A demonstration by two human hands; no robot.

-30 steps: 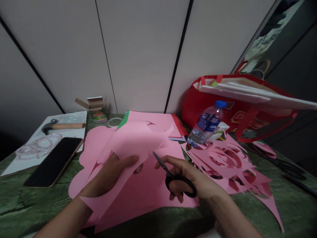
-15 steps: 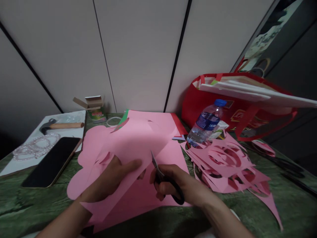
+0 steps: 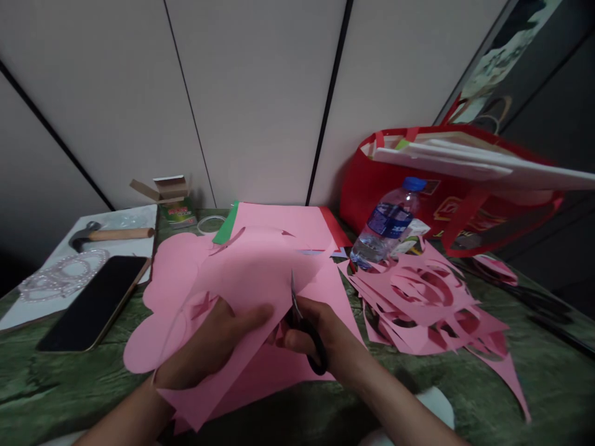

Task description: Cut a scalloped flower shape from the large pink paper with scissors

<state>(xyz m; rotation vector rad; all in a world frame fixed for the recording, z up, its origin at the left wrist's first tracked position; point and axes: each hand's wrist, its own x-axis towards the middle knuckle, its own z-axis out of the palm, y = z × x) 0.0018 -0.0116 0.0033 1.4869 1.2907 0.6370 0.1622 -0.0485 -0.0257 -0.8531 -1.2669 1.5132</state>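
Note:
My left hand (image 3: 227, 331) grips a sheet of pink paper (image 3: 248, 269), with the thumb on top and the other fingers hidden beneath it. Cut openings show near the sheet's far edge. My right hand (image 3: 316, 334) is closed round the black handles of a pair of scissors (image 3: 312, 344). One blade points away from me over the paper near its right edge; where the other blade lies I cannot tell. Below and to the left are pink pieces with rounded, scalloped edges (image 3: 144, 341). More flat pink paper (image 3: 344, 297) lies under the hands.
Pink paper scraps (image 3: 427, 297) lie on the right, beside a water bottle (image 3: 385, 223) and a red bag (image 3: 367, 179). To the left are a phone (image 3: 95, 303), a hammer (image 3: 116, 234), a string of clear beads (image 3: 62, 275), a small open box (image 3: 179, 210) and a tape roll (image 3: 211, 224).
The scissors have turned more upright and sit further along the sheet's right side. My left hand and the held paper have shifted slightly right. The whole view has moved a little.

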